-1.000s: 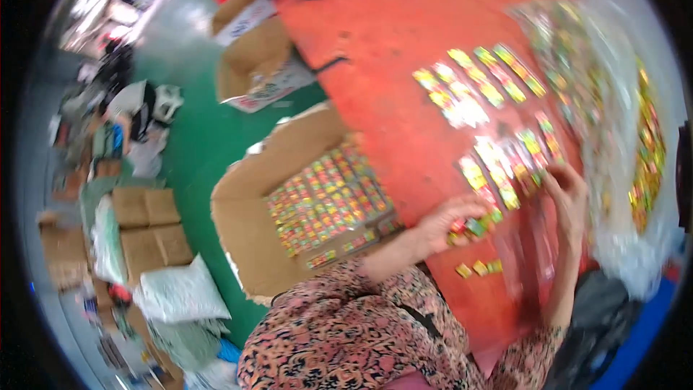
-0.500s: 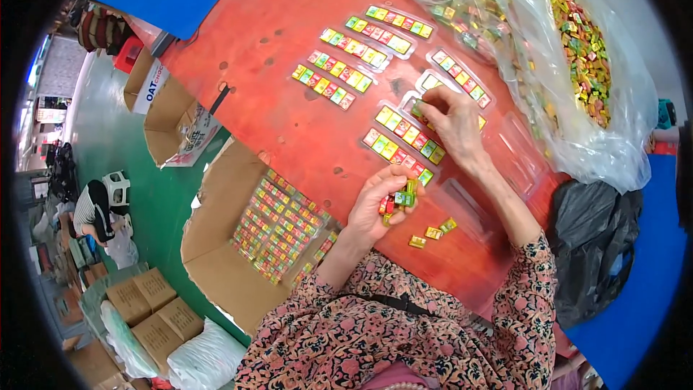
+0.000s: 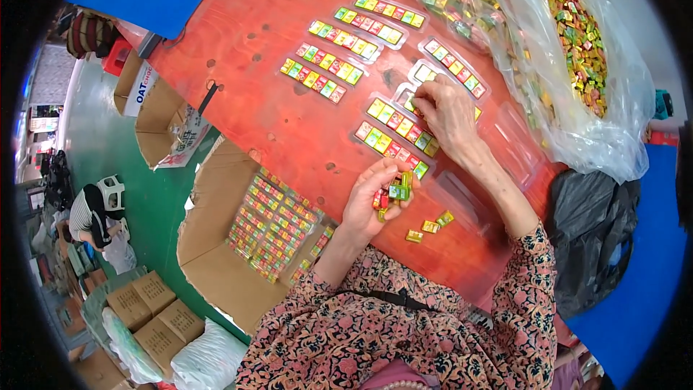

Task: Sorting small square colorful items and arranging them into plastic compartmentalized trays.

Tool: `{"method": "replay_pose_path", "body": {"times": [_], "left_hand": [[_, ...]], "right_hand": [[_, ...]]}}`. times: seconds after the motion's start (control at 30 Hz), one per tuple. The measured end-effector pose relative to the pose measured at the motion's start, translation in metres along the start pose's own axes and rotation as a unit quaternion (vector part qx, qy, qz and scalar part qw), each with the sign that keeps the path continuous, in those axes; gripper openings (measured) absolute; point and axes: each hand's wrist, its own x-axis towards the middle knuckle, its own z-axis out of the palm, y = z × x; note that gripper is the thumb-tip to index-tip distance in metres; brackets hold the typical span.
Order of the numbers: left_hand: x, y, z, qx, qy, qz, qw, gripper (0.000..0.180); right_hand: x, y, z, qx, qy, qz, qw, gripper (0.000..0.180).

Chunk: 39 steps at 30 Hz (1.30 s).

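Red is the table (image 3: 245, 123), the largest thing; beside it stands an opened cardboard carton (image 3: 206, 245). The right hand (image 3: 452, 113) is over a clear tray (image 3: 401, 92), fingertips brought together (whether they grip something, I cannot tell). The left hand (image 3: 364, 198), half-open, cups small wrapped pieces (image 3: 398, 191); three yellow pieces (image 3: 431, 227) lie nearby on the table.

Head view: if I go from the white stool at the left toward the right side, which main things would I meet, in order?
White plastic stool → large open cardboard box → left hand holding small wrapped cubes → right hand → black plastic bag.
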Motion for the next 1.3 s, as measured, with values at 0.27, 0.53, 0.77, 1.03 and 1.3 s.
{"method": "replay_pose_path", "body": {"times": [0.27,0.53,0.77,1.03,1.3], "left_hand": [[0.000,-0.001,-0.003,-0.031,0.011,-0.010,0.999,0.033],[0.002,0.002,0.003,-0.007,0.045,-0.025,0.999,0.036],[0.000,0.001,-0.005,-0.001,0.046,-0.020,0.999,0.038],[-0.001,0.001,-0.003,-0.027,0.028,-0.002,0.999,0.036],[-0.003,0.003,-0.004,-0.013,-0.014,-0.006,1.000,0.028]], "right_hand": [[-0.004,0.010,-0.038,0.148,-0.012,0.111,0.983,0.013],[-0.040,-0.017,-0.060,0.351,-0.154,0.159,0.910,0.012],[-0.056,-0.043,-0.045,0.238,-0.209,0.031,0.948,0.023],[-0.069,-0.046,-0.043,0.261,-0.175,0.034,0.949,0.016],[-0.062,0.009,-0.070,0.188,-0.020,0.197,0.962,0.013]]}}
